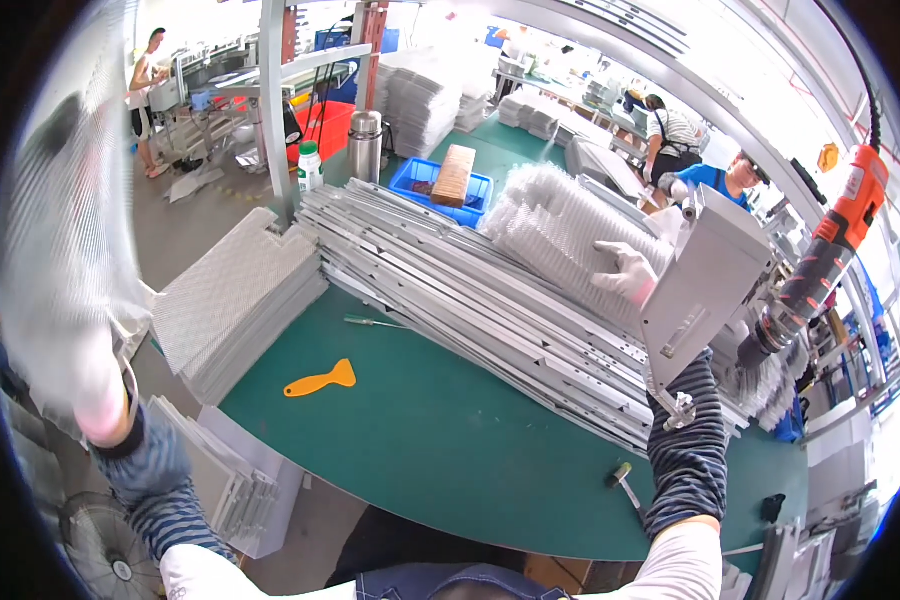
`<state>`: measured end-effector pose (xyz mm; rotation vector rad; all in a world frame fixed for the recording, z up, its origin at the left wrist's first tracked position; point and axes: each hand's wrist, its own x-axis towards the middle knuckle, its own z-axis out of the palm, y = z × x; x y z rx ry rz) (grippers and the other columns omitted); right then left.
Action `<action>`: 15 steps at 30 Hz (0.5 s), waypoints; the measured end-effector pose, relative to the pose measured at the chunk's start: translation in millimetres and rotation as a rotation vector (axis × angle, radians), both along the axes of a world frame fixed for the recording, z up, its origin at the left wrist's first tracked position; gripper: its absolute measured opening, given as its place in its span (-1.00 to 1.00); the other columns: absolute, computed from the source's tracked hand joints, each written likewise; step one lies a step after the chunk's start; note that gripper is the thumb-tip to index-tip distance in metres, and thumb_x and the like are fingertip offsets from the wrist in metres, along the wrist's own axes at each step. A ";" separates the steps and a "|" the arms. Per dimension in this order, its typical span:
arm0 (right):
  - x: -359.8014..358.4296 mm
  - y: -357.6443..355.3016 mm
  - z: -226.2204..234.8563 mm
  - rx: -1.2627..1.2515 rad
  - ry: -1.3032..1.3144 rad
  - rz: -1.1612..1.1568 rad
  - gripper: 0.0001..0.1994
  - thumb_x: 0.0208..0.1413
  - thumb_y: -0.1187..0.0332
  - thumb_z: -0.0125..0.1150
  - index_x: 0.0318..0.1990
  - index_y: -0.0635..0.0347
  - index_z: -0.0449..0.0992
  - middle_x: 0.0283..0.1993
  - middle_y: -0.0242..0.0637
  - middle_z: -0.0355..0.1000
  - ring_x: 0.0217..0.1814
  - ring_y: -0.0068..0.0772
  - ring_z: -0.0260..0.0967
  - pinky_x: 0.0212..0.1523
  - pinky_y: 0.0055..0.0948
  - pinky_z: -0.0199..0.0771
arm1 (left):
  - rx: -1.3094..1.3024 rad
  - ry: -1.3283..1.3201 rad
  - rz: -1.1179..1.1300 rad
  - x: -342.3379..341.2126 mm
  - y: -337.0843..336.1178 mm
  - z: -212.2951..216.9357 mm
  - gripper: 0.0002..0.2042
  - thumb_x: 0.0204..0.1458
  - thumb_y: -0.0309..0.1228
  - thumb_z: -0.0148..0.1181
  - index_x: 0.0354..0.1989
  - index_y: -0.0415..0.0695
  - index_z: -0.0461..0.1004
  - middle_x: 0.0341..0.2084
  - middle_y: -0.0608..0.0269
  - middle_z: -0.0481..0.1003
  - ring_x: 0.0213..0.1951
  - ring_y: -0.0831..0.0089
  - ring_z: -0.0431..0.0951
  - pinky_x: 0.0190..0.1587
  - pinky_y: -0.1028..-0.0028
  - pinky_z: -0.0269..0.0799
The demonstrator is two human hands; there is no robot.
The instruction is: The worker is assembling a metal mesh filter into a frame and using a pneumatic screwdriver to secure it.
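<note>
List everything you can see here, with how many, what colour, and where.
Metal rails: a large stack, grey, across the green table.
Scraper: one, orange, table front.
Screwdriver: one, green, beside the rails.
Textured panels: one stack, grey, table's left end.
Bin: one, blue, far side.
Hanging power screwdriver: one, orange and black, right.
Metal bracket: one, grey, held raised.
Hands: left, white-gloved, raised against a blurred white sheet; right, white-gloved, gripping the bracket.

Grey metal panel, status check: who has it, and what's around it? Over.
Right hand grips the grey metal panel, raised over the green table. Left hand lifts a white foam sheet, blurred. Stacked metal rails lie beneath.
</note>
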<state>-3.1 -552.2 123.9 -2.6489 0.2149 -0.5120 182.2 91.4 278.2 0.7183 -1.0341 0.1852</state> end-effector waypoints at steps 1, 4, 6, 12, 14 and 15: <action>-8.0 -26.2 -19.9 -0.241 -0.114 0.045 -0.39 -0.01 0.23 0.36 0.20 0.27 0.35 0.09 -0.17 0.41 0.13 -0.20 0.35 0.23 -0.33 0.26 | -0.018 0.025 -0.106 -6.9 -3.0 -17.8 -0.43 0.24 -0.35 -0.09 0.42 -0.16 -0.04 0.38 0.05 0.02 0.39 0.30 0.03 0.39 0.30 -0.03; -0.2 -27.5 -36.1 -0.435 -0.250 0.092 -0.47 0.08 0.27 0.29 0.20 0.27 0.36 0.03 -0.23 0.46 0.05 -0.26 0.41 0.17 -0.36 0.34 | -0.034 0.082 -0.363 -39.4 -13.9 -60.4 -0.47 0.28 -0.25 -0.14 0.36 -0.22 0.03 0.30 0.03 0.11 0.33 0.26 0.10 0.34 0.24 0.06; 21.0 -6.5 -41.2 -0.336 -0.313 0.095 -0.48 0.08 0.29 0.28 0.19 0.27 0.37 0.02 -0.24 0.47 0.05 -0.28 0.41 0.16 -0.37 0.34 | -0.021 0.106 -0.487 -61.2 -19.7 -72.2 -0.47 0.30 -0.18 -0.17 0.33 -0.26 0.07 0.25 0.01 0.17 0.28 0.23 0.16 0.31 0.20 0.12; -67.8 -104.4 1.1 -0.145 -0.390 -0.035 -0.53 0.07 0.35 0.27 0.16 0.26 0.40 0.00 -0.25 0.48 0.03 -0.32 0.41 0.14 -0.40 0.34 | 0.160 1.089 -0.897 -43.7 -186.8 -182.8 -0.52 0.27 -0.03 -0.15 0.07 -0.21 0.37 -0.20 0.11 0.45 -0.19 0.22 0.46 -0.06 0.16 0.43; -86.1 -137.0 11.2 -0.056 -0.431 -0.042 -0.54 0.07 0.37 0.26 0.15 0.26 0.41 0.00 -0.25 0.49 0.03 -0.34 0.41 0.14 -0.41 0.35 | 0.308 0.930 -0.795 -39.2 -198.2 -234.6 -0.55 0.30 -0.14 -0.16 0.14 -0.28 0.33 -0.12 0.05 0.46 -0.08 0.13 0.48 0.05 0.11 0.41; -74.7 -142.9 7.8 -0.008 -0.443 -0.057 -0.55 0.07 0.38 0.26 0.14 0.26 0.42 -0.01 -0.26 0.49 0.02 -0.34 0.41 0.14 -0.42 0.35 | 0.311 0.938 -0.788 -33.9 -207.0 -256.9 -0.55 0.30 -0.14 -0.16 0.14 -0.28 0.33 -0.12 0.05 0.46 -0.08 0.13 0.48 0.05 0.11 0.41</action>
